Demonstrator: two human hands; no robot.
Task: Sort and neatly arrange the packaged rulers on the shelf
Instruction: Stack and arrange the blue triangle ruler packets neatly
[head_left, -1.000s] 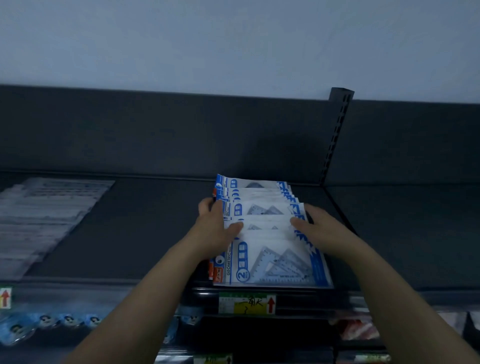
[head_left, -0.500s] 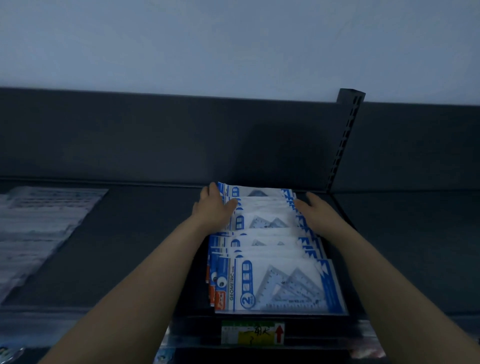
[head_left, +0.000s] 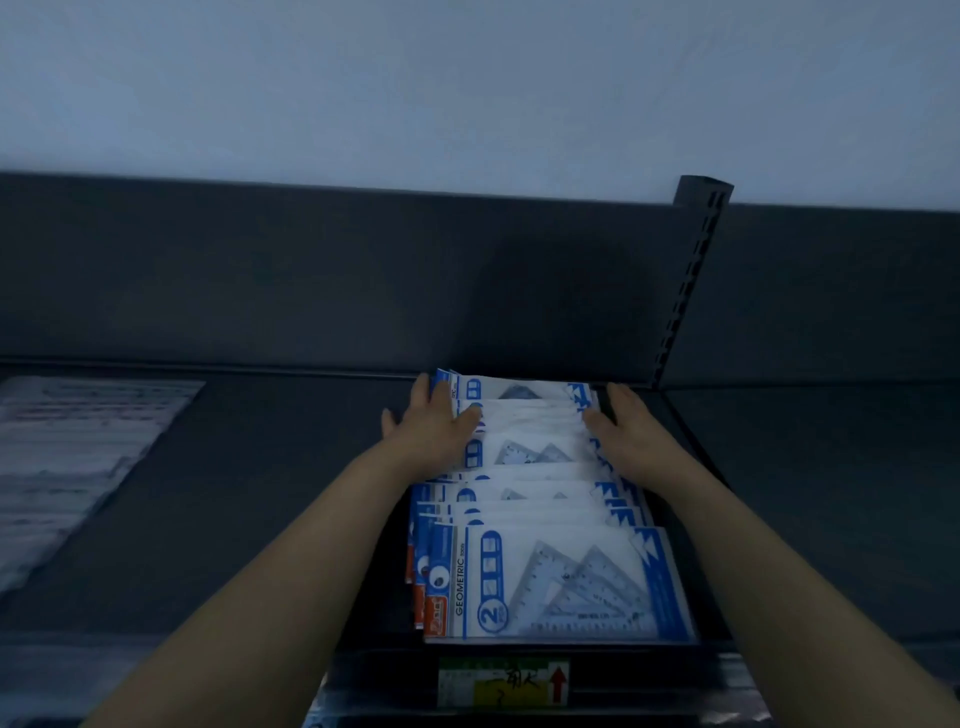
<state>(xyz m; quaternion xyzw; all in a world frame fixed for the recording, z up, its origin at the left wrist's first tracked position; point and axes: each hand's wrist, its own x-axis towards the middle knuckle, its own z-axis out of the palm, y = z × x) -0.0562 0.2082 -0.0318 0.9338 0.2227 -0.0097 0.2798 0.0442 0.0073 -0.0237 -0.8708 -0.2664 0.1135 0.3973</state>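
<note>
Several blue-and-white packets of geometric set squares (head_left: 550, 582) lie overlapped in a row running from the front edge to the back of the dark shelf (head_left: 291, 493). My left hand (head_left: 434, 431) rests on the left edge of the rear packets, fingers fairly straight and the thumb lying on top of them. My right hand (head_left: 623, 434) presses with straight fingers against the right edge of the same rear packets. The front packet shows a "2" and the word GEOMETRIC.
A stack of clear packaged rulers (head_left: 67, 457) lies at the shelf's far left. A slotted upright post (head_left: 691, 280) rises behind the row at the right. A yellow-green price tag (head_left: 504, 680) with a red arrow sits on the shelf's front rail.
Both hands have slid from the middle of the row to its rear end near the back panel. The view has moved closer.
</note>
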